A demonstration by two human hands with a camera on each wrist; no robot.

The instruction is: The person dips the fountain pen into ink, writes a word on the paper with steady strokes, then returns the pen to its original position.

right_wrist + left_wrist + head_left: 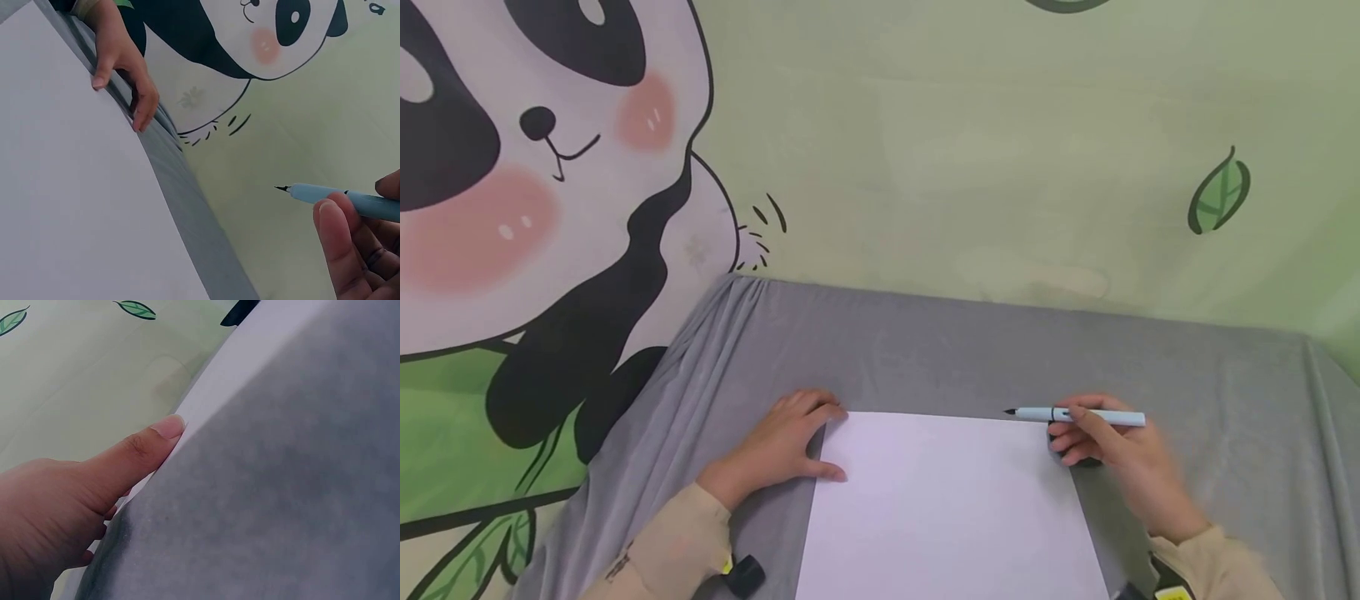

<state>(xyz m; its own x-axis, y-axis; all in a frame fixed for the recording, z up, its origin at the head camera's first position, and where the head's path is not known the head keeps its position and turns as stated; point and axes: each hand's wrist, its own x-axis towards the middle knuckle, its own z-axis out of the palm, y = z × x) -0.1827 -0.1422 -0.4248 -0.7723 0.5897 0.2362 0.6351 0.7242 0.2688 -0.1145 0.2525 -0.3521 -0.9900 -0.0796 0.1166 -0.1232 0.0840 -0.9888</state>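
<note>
A large white sheet of paper [951, 508] lies on grey cloth. My left hand [782, 442] rests at its far left corner, fingers spread loosely, with the index fingertip at the corner and the thumb [147, 440] on the left edge. Over the far right corner, my right hand [1120, 458] pinches a light blue pen [1033, 413] between thumb and fingers. The pen lies nearly level, its dark pointed tip [282, 188] uncapped and facing left. A small black object [1086, 461] shows partly beneath the right hand, mostly hidden. No marks show on the paper.
Grey cloth [917, 350] covers the table and hangs in folds at the left. Behind it stands a pale green wall [940, 167] with a painted panda [587, 208] and leaves. A black device [745, 575] sits by the left wrist.
</note>
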